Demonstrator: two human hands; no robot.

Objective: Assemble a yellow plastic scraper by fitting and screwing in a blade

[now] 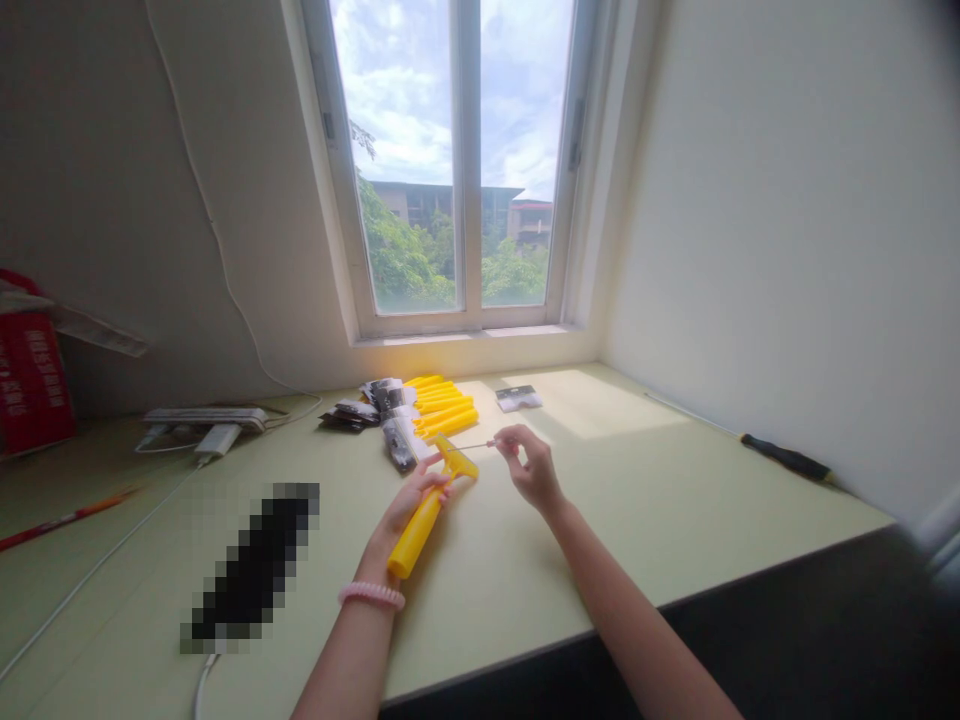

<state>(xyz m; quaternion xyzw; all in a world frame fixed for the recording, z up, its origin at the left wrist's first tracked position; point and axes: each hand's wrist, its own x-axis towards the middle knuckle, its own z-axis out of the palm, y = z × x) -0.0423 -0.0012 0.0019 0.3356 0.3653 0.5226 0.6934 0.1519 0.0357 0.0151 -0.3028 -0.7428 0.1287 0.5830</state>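
My left hand point(409, 500) is wrapped round a yellow scraper point(417, 528) with a wide T-shaped head; its handle slants down toward my wrist. In the pinched fingers of my right hand point(531, 465) is a thin screwdriver point(472, 446), its shaft pointing left at the scraper's head. Whether the tip touches the head I cannot tell. Just beyond my left hand lie several yellow scrapers point(446, 408) in a row, with grey-and-black packaging point(401, 440) at their left ends.
Dark packets point(349, 415) lie left of the row, and one packet point(518, 398) lies beyond my right hand. A black-handled tool point(784, 457) rests by the right wall. At left are a power strip point(202, 418), a red box point(34, 380) and a blurred-out dark object point(255, 570) with a cable.
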